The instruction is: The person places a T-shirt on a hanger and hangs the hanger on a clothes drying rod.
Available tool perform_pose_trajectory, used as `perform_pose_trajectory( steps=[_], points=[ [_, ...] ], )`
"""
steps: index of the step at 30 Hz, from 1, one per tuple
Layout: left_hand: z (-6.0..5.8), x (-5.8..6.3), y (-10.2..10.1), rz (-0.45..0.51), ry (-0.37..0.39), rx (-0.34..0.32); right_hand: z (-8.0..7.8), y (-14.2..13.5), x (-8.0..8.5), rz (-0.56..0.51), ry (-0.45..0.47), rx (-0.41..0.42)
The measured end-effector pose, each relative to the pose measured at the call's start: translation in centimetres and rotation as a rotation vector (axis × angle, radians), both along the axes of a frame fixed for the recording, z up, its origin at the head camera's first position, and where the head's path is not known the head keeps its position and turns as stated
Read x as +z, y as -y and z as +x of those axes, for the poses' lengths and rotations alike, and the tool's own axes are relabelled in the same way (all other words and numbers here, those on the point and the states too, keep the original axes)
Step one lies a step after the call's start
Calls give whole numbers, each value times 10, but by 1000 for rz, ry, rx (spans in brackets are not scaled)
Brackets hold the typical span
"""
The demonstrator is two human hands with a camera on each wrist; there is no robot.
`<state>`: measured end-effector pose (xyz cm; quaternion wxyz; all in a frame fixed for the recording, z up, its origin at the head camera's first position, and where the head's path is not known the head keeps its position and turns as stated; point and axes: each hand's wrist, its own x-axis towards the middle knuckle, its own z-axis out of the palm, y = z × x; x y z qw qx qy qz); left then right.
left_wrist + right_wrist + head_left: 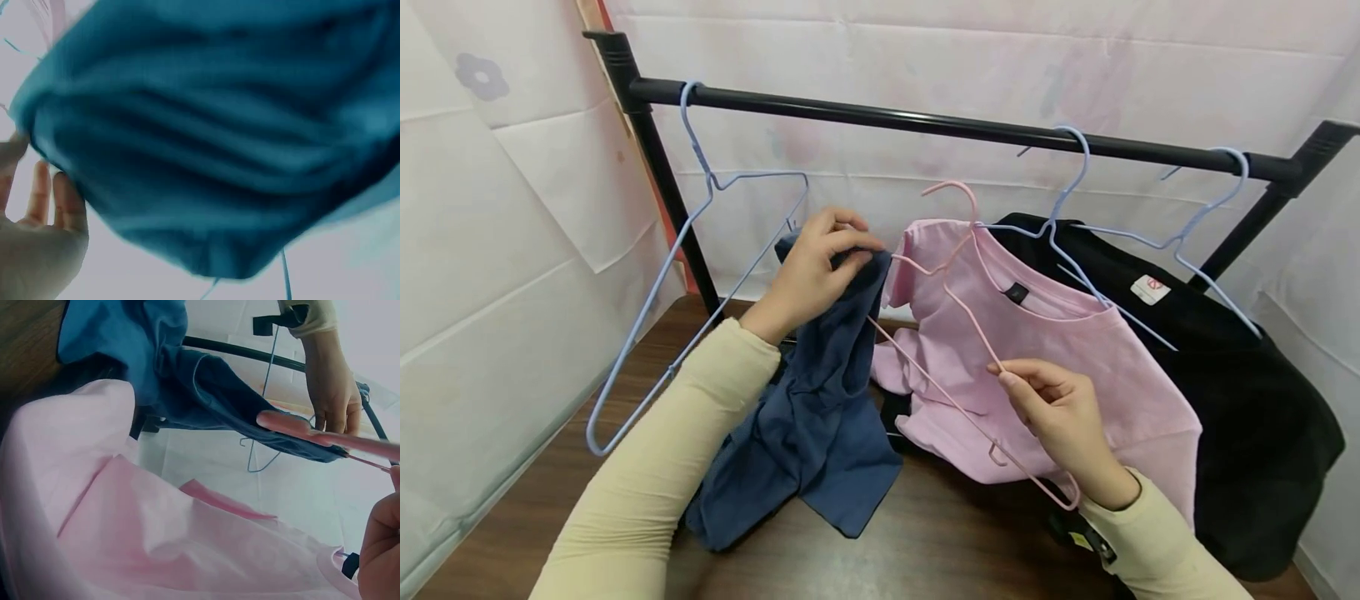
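Note:
My left hand (pixel 816 271) pinches the upper edge of a dark blue garment (pixel 842 433), whose lower part lies bunched on the table. A pink hanger (pixel 973 321) has its left end tucked into the garment near those fingers; its hook points up. My right hand (pixel 1063 417) holds the hanger's other arm between thumb and fingers. Teal-looking cloth (pixel 206 144) fills much of the left wrist view, with the left hand (pixel 47 244) at its edge. Seen from the right wrist, the hanger (pixel 362 442) crosses in front of the blue garment (pixel 212 394).
A black rail (pixel 865 114) spans the back. From it hang a bare blue hanger (pixel 647 308) at left, a pink T-shirt (pixel 1075 367) and a black garment (pixel 1247 433) at right. Beneath is a brown wooden table (pixel 850 567); white patterned cloth (pixel 880 50) hangs behind.

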<state>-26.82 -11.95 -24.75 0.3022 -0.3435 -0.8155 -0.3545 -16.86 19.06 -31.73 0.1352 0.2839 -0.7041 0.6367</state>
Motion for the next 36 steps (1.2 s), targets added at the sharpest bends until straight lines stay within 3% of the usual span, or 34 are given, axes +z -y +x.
perform_pose_trajectory(
  steps=[5, 8, 14, 20, 24, 32, 36],
  points=[
    [-9, 5, 12, -209, 151, 15, -1, 1, 0, -3, 0, 7],
    [-14, 3, 16, -255, 200, 31, -1, 2, 1, 4, 5, -5],
    [-18, -1, 19, -162, 179, 44, -2, 4, 2, 43, 29, -31],
    [-16, 0, 15, -50, 169, 5, -3, 6, 4, 60, 33, -56],
    [-13, 1, 8, -3, 121, -26, -1, 10, 5, 34, 37, -44],
    [-7, 1, -6, -10, 72, -43, 0, 20, 4, -4, 8, -45],
    [-3, -1, -11, -19, 53, -106, -2, 23, 2, 14, 3, -40]
  ],
)
